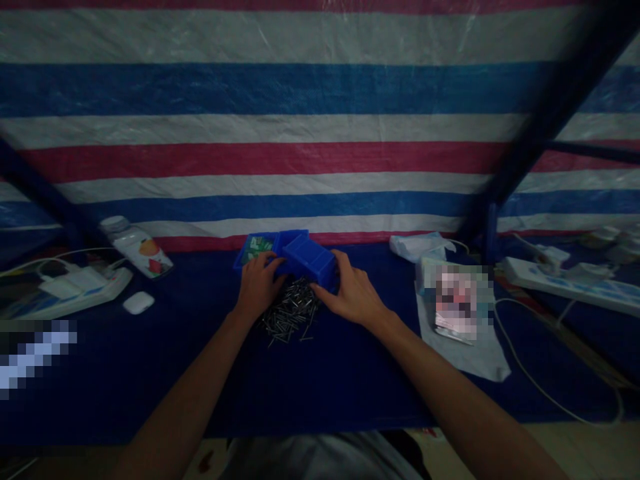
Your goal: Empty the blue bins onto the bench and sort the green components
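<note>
My right hand [353, 291] grips the right side of a small blue plastic bin [309, 258], thumb low at its near edge and fingers behind. The bin is tilted, its underside seemingly facing up. Right below it, a heap of thin metal nails or screws [290, 313] lies loose on the blue tabletop [320, 380]. My left hand [259, 283] rests at the heap's left edge, thumb and fingers apart, close to the tilted bin; its fingertips partly cover a second blue bin [241, 259] containing a green-and-white packet [257, 247]. Whether the left fingers touch either bin is unclear.
At left lie a bottle [143, 247] on its side, a white case [139, 303] and a power strip [75, 293]. To the right are a blurred-out pink package [456, 303] on a white sheet [475, 357], another power strip [575, 280] and a cable. Striped sheeting [300, 160] stands behind.
</note>
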Available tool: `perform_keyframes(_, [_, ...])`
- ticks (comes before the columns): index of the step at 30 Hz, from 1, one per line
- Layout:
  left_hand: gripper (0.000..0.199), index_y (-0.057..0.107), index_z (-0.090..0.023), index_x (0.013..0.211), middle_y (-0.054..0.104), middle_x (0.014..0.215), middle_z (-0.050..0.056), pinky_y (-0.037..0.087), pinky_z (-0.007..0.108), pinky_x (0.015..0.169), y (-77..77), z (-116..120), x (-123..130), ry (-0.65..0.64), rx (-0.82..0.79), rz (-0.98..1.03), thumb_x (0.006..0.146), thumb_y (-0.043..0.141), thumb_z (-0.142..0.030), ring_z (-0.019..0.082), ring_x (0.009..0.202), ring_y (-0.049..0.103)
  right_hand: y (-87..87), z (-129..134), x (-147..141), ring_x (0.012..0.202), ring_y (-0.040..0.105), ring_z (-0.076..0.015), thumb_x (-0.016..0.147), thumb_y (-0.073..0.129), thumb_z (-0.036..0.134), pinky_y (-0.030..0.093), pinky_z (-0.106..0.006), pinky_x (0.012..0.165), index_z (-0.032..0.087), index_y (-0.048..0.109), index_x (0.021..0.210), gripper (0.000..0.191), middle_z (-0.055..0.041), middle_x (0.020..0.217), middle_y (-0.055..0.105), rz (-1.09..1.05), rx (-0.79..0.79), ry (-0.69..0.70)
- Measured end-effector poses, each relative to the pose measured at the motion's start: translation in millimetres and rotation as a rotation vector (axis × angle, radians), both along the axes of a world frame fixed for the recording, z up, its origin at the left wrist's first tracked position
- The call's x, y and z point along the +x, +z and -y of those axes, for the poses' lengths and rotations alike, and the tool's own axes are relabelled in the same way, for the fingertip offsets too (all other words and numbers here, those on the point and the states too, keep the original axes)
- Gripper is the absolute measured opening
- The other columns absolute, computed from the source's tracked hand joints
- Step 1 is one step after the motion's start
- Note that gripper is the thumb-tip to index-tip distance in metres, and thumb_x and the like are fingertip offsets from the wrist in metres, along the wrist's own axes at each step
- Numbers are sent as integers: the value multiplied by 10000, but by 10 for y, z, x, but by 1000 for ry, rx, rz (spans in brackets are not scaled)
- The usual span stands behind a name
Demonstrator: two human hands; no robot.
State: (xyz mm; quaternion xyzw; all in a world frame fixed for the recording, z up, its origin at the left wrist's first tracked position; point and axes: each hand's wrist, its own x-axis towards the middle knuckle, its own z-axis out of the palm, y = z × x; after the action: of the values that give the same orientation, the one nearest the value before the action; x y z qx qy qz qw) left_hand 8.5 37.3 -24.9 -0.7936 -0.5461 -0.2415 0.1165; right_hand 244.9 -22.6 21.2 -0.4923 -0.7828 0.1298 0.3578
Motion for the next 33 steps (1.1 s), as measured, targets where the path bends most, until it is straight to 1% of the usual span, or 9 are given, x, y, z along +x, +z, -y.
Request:
perform_keyframes(6, [368,606,-238,1188,549,1274,111,443,464,899,12,12,7,9,-12,-6,828,666,-285,312,1105,536,1,-8,5,773,660,-269,821,558,514,477,-381,674,158,360,1305,632,-131,1015,656,-7,5,12])
perform_keyframes(10, [369,604,-240,1189,544,1285,108,442,460,893,26,25,21,18,-19,-8,828,666,-284,313,1109,534,5,-8,4,752,660,-266,820,559,512,482,-386,667,161,376,1292,616,-122,988,659,-2,8,2])
perform_keyframes(14, [385,601,-240,1197,543,1291,109,446,456,877,30,33,26,30,-15,-25,822,676,-288,318,1101,533,-4,-10,5,717,654,-249,819,558,512,483,-371,637,158,360,1317,642,-123,983,660,-14,7,7])
perform_keyframes(22, [355,598,-242,1193,546,1285,109,449,459,884,25,24,19,16,-14,-14,844,648,-292,310,1104,538,-10,-12,7,739,653,-253,819,547,511,484,-383,655,153,365,1321,643,-137,1021,651,-1,29,5])
perform_keyframes(29, [262,624,-234,1159,572,1247,106,457,456,873,31,24,37,26,7,-11,916,528,-254,301,1073,554,-6,-18,11,777,663,-278,805,561,526,493,-401,677,161,359,1327,668,-145,1059,650,5,25,3])
perform_keyframes(33, [251,637,-239,1140,575,1239,102,455,456,872,41,38,52,41,4,-8,923,510,-253,304,1077,551,-3,-22,12,782,664,-277,804,562,533,491,-394,671,157,364,1326,673,-143,1063,652,17,38,1])
